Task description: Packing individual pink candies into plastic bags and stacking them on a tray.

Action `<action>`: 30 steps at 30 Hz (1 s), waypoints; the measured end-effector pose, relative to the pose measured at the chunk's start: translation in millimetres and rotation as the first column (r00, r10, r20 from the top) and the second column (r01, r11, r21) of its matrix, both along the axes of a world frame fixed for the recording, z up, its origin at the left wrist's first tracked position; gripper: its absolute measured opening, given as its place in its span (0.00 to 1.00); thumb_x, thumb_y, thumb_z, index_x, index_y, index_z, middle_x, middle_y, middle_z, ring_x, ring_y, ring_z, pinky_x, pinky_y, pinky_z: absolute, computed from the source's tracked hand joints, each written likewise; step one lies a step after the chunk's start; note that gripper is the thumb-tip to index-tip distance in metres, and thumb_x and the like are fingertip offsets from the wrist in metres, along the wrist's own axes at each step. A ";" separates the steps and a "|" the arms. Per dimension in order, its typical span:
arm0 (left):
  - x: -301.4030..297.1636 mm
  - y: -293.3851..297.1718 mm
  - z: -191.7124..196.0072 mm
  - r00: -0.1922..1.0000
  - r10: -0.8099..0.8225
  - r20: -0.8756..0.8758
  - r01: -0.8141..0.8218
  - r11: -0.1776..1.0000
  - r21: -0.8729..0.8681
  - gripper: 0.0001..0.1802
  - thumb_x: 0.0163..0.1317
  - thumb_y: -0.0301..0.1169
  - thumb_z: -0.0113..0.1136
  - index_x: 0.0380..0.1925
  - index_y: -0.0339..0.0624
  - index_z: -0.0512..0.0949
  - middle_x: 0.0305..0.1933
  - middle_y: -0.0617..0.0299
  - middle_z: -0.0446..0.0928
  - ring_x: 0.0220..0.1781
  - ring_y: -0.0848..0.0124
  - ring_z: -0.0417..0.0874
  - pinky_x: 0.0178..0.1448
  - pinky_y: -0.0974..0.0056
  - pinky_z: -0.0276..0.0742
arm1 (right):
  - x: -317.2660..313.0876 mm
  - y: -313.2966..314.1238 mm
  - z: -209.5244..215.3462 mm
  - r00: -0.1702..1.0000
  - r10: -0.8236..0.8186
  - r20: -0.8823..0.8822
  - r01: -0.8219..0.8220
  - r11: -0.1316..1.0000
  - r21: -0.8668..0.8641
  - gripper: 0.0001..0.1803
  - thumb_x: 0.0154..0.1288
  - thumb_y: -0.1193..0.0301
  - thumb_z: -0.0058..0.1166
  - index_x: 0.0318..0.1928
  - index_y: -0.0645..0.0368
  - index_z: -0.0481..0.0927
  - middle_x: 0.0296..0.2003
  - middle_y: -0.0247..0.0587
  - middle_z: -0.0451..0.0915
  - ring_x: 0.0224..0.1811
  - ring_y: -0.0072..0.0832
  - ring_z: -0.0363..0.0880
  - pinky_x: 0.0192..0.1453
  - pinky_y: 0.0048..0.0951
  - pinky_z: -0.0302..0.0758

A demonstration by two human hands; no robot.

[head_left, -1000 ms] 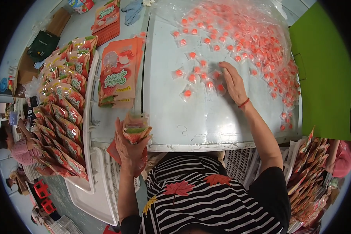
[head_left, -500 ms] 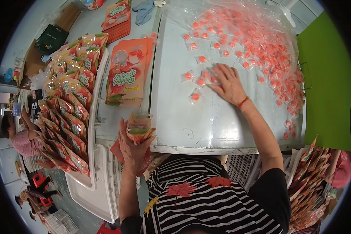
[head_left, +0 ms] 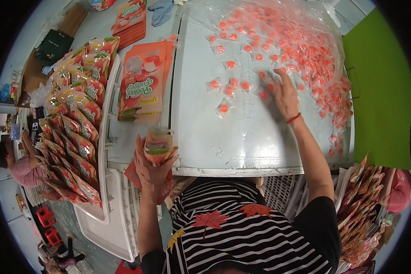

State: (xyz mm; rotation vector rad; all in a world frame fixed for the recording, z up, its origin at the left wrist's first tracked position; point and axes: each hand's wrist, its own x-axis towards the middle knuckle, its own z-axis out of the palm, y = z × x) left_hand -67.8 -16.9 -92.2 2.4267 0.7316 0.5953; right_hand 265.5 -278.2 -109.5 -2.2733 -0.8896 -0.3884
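My left hand [head_left: 148, 171] is wrapped around an upright pouch [head_left: 159, 153] near the table's front edge, its mouth spread open toward me. Red packaging [head_left: 132, 176] also shows around and below that hand. Out over the table reaches my right hand [head_left: 285, 100], fingers apart and slightly blurred. Wrapped orange-red candies [head_left: 263, 94] lie by its fingertips; no candy is seen gripped. To its left is a small group of single wrapped candies [head_left: 229, 91]. Behind and to the right spreads a large heap of the same candies [head_left: 315, 68], partly under clear plastic film.
Flat printed pouches [head_left: 144, 82] lie left of the table seam, with another stack [head_left: 130, 20] behind. A white tray [head_left: 106, 150] of filled pouches stands at left. A green panel [head_left: 379, 91] borders the right side. Other people are at both sides.
My right hand has moved right, away from the small candy group, and a few candies now lie by its fingers. My left hand still holds the pouch. The whole view has shifted slightly.
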 end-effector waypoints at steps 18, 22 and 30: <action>6.0 -8.1 6.8 1.000 0.005 0.009 -0.005 1.000 0.018 0.62 0.31 0.33 0.81 0.68 0.39 0.53 0.61 0.43 0.67 0.60 0.49 0.72 0.61 0.54 0.70 | -75.9 117.7 -14.3 0.988 0.149 -0.034 -0.152 0.946 -0.287 0.30 0.62 0.46 0.51 0.59 0.47 0.72 0.61 0.53 0.63 0.66 0.55 0.56 0.64 0.64 0.53; -0.2 -5.3 3.8 1.000 0.020 0.008 -0.020 1.000 -0.009 0.62 0.32 0.33 0.81 0.68 0.38 0.52 0.61 0.43 0.67 0.60 0.51 0.72 0.61 0.55 0.71 | -81.9 108.8 -11.5 0.966 0.251 -0.069 -0.260 0.936 -0.238 0.27 0.65 0.50 0.49 0.58 0.53 0.72 0.60 0.52 0.66 0.65 0.53 0.59 0.65 0.60 0.53; 0.9 -0.2 6.5 0.998 0.030 0.058 -0.027 0.999 -0.038 0.61 0.34 0.32 0.81 0.68 0.38 0.52 0.61 0.44 0.68 0.59 0.55 0.74 0.60 0.58 0.72 | -69.4 22.1 -26.6 0.996 -0.013 -0.084 0.011 1.000 -0.019 0.20 0.70 0.70 0.43 0.59 0.67 0.68 0.58 0.58 0.67 0.64 0.51 0.63 0.69 0.42 0.58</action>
